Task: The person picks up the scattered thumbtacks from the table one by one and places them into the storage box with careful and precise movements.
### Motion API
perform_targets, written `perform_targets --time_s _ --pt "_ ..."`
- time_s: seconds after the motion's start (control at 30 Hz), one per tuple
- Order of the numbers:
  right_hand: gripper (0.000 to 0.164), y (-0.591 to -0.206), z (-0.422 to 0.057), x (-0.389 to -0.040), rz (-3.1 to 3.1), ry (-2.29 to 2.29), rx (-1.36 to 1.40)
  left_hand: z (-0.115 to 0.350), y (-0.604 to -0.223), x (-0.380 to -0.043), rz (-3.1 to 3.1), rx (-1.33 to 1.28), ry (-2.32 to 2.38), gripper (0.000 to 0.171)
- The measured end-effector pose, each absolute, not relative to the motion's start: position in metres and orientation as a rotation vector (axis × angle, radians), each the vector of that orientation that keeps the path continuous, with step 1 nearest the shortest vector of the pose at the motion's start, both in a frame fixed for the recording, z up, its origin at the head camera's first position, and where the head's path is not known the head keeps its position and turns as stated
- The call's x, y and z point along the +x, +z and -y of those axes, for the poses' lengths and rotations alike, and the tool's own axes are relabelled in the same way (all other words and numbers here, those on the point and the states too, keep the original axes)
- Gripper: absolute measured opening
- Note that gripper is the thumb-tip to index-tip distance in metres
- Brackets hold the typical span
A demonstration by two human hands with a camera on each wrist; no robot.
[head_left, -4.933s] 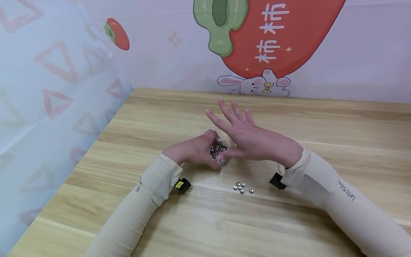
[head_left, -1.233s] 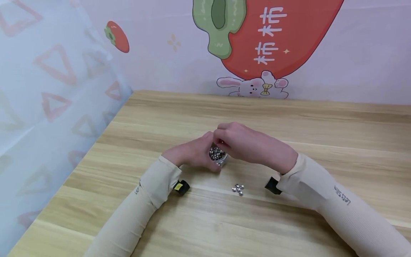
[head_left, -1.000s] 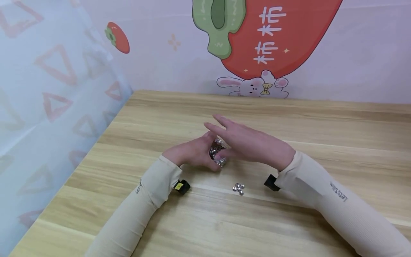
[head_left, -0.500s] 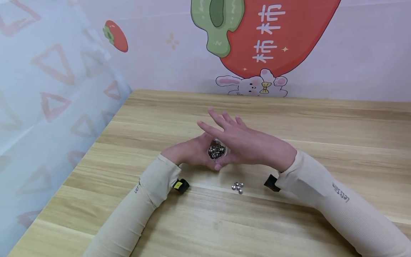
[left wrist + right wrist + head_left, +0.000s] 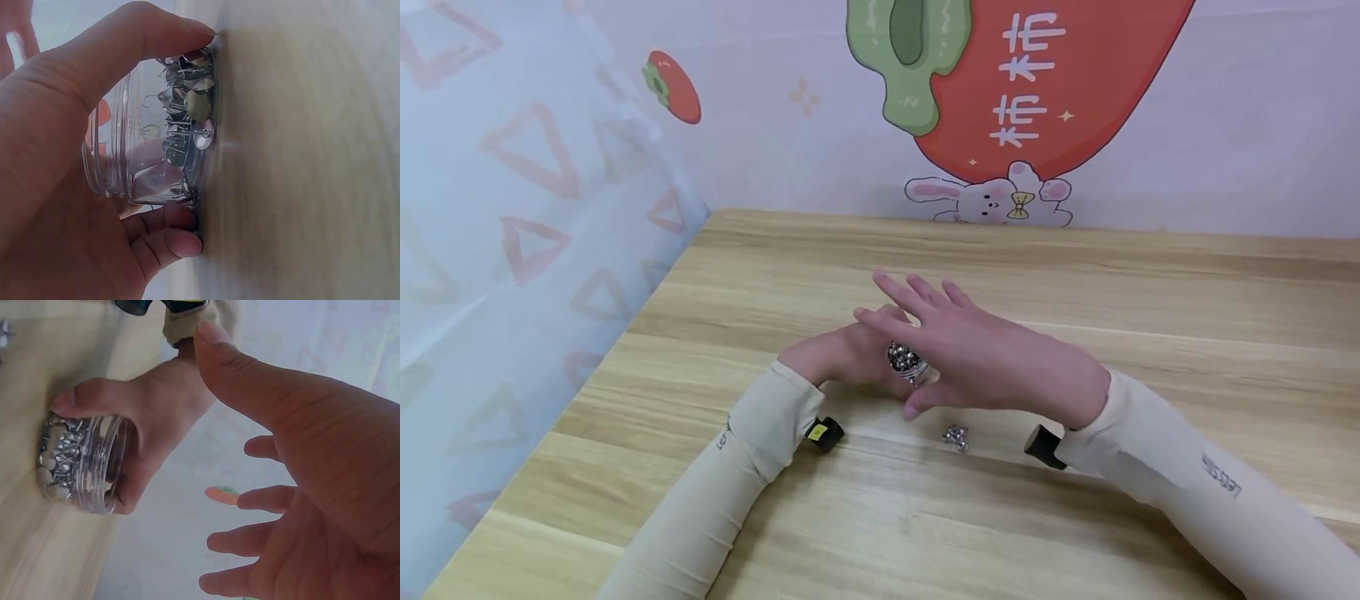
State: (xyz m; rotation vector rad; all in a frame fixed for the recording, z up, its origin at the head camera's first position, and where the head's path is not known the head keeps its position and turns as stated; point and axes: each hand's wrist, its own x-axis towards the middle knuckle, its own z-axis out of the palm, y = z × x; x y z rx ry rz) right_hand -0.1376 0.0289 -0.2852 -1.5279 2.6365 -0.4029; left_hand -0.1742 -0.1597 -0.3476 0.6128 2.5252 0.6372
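My left hand (image 5: 853, 354) grips a clear, lidless plastic jar (image 5: 95, 469) that stands on the wooden table. Its thumb (image 5: 150, 34) lies along one side of the wall, with the fingertips (image 5: 181, 242) on the other. Silver thumbtacks (image 5: 199, 105) fill the lower part of the jar. Just above and to the right of the jar, my right hand (image 5: 992, 354) hovers with spread fingers and holds nothing; it partly covers the jar mouth in the head view. Nearer me, a small cluster of loose thumbtacks (image 5: 956, 438) lies on the table.
The wood-grain table (image 5: 820, 517) meets a printed backdrop (image 5: 1247, 125) at its far edge. A pale curtain with triangles (image 5: 535, 150) runs along the left side. Black wrist cameras (image 5: 825, 434) hang under both sleeves.
Earlier one thumbtack lay apart at the cluster's right; now it is gone from there. My right hand pinched at the jar mouth, then spread its fingers and drew its thumb out. The left hand stays put.
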Motion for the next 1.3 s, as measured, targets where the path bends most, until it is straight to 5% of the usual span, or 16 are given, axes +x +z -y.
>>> perform_targets --time_s 0.13,0.33,0.57,0.7,0.93,1.3 --pt "0.095 -0.285 -0.042 -0.121 -2.642 -0.324 -1.555 0.161 -0.349 -0.174 -2.521 0.611 0.615 0.101" --pt "0.096 -0.288 -0.067 -0.098 -2.641 -0.278 -1.529 0.164 -0.351 -0.175 -2.536 0.62 0.639 0.072" --pt "0.09 -0.294 -0.07 -0.094 -2.628 -0.255 -1.558 0.167 -0.353 -0.174 -2.544 0.617 0.652 0.068" --pt "0.075 -0.298 -0.07 -0.096 -2.618 -0.236 -1.593 0.165 -0.353 -0.174 -2.553 0.636 0.634 0.071" --pt "0.022 -0.311 -0.069 -0.103 -2.545 -0.327 -1.657 0.163 -0.353 -0.175 -2.562 0.648 0.633 0.072" --pt "0.022 -0.334 -0.061 -0.107 -2.463 -0.475 -1.536 0.163 -0.352 -0.175 -2.553 0.66 0.639 0.074"
